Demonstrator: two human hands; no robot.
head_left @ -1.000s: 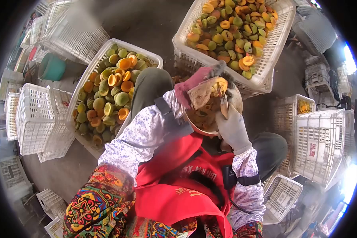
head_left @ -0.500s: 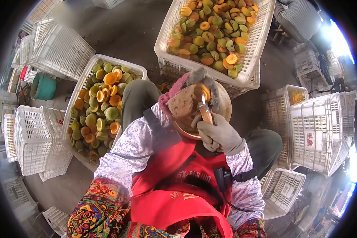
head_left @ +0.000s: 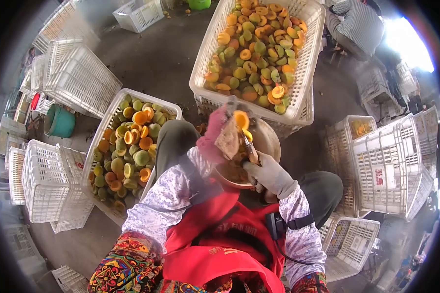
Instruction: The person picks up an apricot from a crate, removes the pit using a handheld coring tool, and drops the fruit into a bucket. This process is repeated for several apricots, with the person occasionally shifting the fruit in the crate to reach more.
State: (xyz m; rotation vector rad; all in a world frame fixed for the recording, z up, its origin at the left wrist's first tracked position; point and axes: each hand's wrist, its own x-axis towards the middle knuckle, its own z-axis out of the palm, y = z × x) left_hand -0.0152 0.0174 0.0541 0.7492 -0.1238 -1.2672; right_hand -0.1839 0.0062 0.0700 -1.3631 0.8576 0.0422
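Observation:
My left hand (head_left: 217,131), in a worn pink and grey glove, grips an orange-fleshed peach half (head_left: 241,119) by its fingertips; the glove is blurred. My right hand (head_left: 273,174), in a pale grey glove, is closed around the wooden handle of a metal-ended hand tool (head_left: 252,153). The tool points up toward the fruit, and its tip is hard to make out beside another yellow piece. Below both hands a round basin (head_left: 274,141) rests between my knees. Its contents are mostly hidden by the gloves.
A white crate of peach halves (head_left: 196,78) sits on another crate ahead. A second filled crate (head_left: 94,141) stands left of my knee. Stacked white crates (head_left: 44,176) line the left, more (head_left: 384,171) the right. A green bucket (head_left: 59,122) stands left; a seated person (head_left: 357,27) is far right.
My left hand has turned and lifted slightly, bringing the peach half's orange face into view above the tool. My right hand has shifted a little down and still holds the tool. The whole view has tilted slightly.

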